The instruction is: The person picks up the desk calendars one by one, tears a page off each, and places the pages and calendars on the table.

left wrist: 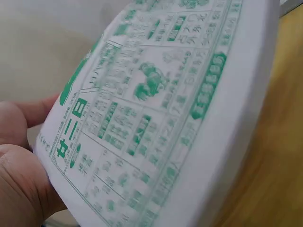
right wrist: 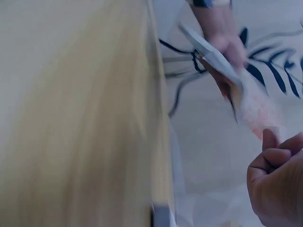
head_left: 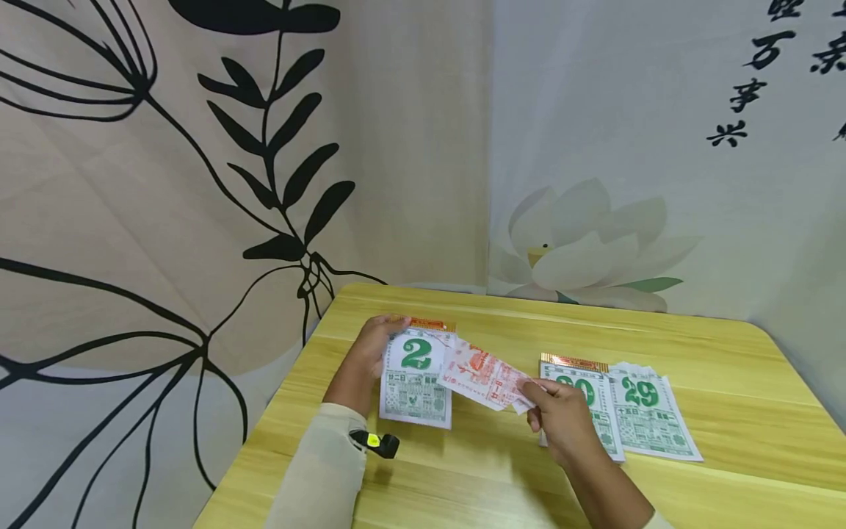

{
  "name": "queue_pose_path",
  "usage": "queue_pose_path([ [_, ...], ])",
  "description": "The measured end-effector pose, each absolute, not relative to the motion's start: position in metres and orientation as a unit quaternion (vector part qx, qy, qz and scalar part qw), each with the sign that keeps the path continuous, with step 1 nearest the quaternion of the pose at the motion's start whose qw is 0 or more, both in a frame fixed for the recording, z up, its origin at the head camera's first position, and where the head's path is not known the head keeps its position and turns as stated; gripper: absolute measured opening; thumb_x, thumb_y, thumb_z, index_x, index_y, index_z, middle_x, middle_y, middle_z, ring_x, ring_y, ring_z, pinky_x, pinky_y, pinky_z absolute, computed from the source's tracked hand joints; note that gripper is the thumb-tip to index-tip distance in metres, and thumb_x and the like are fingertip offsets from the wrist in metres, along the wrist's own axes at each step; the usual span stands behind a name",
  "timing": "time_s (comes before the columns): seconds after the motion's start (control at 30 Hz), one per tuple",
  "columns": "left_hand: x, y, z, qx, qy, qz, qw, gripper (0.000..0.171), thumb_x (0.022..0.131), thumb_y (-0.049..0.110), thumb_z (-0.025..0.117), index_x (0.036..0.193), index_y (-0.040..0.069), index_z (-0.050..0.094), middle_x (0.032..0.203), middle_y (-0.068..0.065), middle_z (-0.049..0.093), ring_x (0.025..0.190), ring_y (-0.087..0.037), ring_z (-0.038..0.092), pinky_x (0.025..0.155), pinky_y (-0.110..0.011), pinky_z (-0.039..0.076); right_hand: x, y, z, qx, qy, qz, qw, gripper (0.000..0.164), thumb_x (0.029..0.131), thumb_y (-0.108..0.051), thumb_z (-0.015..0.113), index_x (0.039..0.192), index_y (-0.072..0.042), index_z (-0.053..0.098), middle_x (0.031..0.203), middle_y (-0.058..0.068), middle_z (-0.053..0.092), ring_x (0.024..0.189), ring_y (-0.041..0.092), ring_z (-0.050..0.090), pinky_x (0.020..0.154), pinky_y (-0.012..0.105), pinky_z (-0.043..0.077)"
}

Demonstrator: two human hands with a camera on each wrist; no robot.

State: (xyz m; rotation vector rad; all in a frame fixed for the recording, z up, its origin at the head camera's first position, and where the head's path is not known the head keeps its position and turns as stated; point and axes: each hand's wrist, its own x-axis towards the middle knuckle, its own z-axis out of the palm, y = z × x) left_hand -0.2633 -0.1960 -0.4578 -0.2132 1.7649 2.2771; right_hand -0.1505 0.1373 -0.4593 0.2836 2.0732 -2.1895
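My left hand (head_left: 371, 351) grips a tear-off calendar pad (head_left: 415, 397) by its upper left, thumb near the red and gold header strip. The top page shows a large green 2. A calendar page (head_left: 481, 373) printed in red is pinched at its lower right end by my right hand (head_left: 565, 420). That page slants down to the right, its other end lying over the pad's upper right edge; whether it is still attached there I cannot tell. In the left wrist view the thick pad (left wrist: 142, 104) stands tilted, with fingers behind its left edge.
Under and beside my right hand lies another calendar pad (head_left: 604, 433) with a gold header, its green number partly hidden. A page with a green 29 (head_left: 654, 415) lies against its right side. Both rest on the wooden table (head_left: 747, 411). Printed cloth (head_left: 423, 147) hangs behind the table.
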Motion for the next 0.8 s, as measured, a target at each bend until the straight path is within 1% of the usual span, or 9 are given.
queue_pose_path([
  [0.13, -0.263, -0.208, -0.457, -0.096, 0.605, 0.783, 0.112, 0.044, 0.111, 0.031, 0.066, 0.146, 0.007, 0.059, 0.123, -0.015, 0.076, 0.1, -0.028, 0.082, 0.083, -0.04, 0.069, -0.15, 0.154, -0.456, 0.114, 0.684, -0.72, 0.035, 0.031, 0.109, -0.008, 0.063, 0.13, 0.013, 0.072, 0.096, -0.003, 0.075, 0.049, 0.007, 0.049, 0.052, 0.02, 0.044],
  [0.23, -0.263, -0.209, -0.458, -0.081, 0.613, 0.775, 0.13, 0.047, 0.111, 0.033, 0.066, 0.148, 0.006, 0.057, 0.126, -0.015, 0.076, 0.103, -0.028, 0.081, 0.087, -0.04, 0.069, -0.153, 0.158, -0.457, 0.121, 0.681, -0.721, 0.04, 0.036, 0.11, -0.011, 0.063, 0.137, 0.013, 0.068, 0.095, -0.003, 0.077, 0.048, 0.006, 0.049, 0.052, 0.02, 0.045],
  [0.3, -0.264, -0.208, -0.461, -0.078, 0.611, 0.776, 0.137, 0.045, 0.112, 0.033, 0.065, 0.146, 0.005, 0.059, 0.125, -0.015, 0.076, 0.104, -0.028, 0.081, 0.088, -0.04, 0.069, -0.155, 0.156, -0.46, 0.126, 0.674, -0.726, 0.049, 0.04, 0.11, -0.013, 0.063, 0.142, 0.011, 0.065, 0.091, -0.002, 0.077, 0.047, 0.005, 0.05, 0.052, 0.02, 0.046],
  [0.37, -0.264, -0.207, -0.464, -0.083, 0.607, 0.778, 0.138, 0.039, 0.112, 0.032, 0.064, 0.14, 0.005, 0.061, 0.123, -0.015, 0.077, 0.103, -0.028, 0.081, 0.087, -0.04, 0.069, -0.156, 0.153, -0.462, 0.135, 0.67, -0.728, 0.055, 0.042, 0.111, -0.013, 0.062, 0.146, 0.01, 0.063, 0.088, -0.001, 0.077, 0.047, 0.005, 0.051, 0.051, 0.02, 0.045],
  [0.5, -0.266, -0.204, -0.47, -0.086, 0.61, 0.777, 0.133, 0.038, 0.112, 0.032, 0.064, 0.139, 0.006, 0.061, 0.123, -0.015, 0.077, 0.102, -0.028, 0.081, 0.084, -0.039, 0.069, -0.156, 0.151, -0.466, 0.145, 0.673, -0.724, 0.05, 0.042, 0.111, -0.014, 0.06, 0.147, 0.008, 0.062, 0.085, -0.001, 0.074, 0.048, 0.006, 0.053, 0.051, 0.021, 0.047],
  [0.67, -0.268, -0.199, -0.477, -0.088, 0.615, 0.772, 0.132, 0.04, 0.111, 0.033, 0.067, 0.139, 0.006, 0.06, 0.122, -0.016, 0.077, 0.099, -0.028, 0.082, 0.083, -0.04, 0.069, -0.156, 0.15, -0.467, 0.155, 0.679, -0.716, 0.046, 0.044, 0.112, -0.018, 0.058, 0.148, 0.009, 0.061, 0.077, -0.001, 0.069, 0.048, 0.006, 0.056, 0.055, 0.024, 0.053],
  [0.8, -0.27, -0.194, -0.483, -0.092, 0.638, 0.753, 0.134, 0.042, 0.111, 0.036, 0.066, 0.141, 0.008, 0.061, 0.123, -0.017, 0.078, 0.097, -0.029, 0.083, 0.083, -0.041, 0.07, -0.157, 0.145, -0.472, 0.162, 0.671, -0.721, 0.061, 0.051, 0.114, -0.02, 0.056, 0.155, 0.01, 0.053, 0.086, 0.002, 0.069, 0.053, 0.007, 0.06, 0.057, 0.024, 0.052],
])
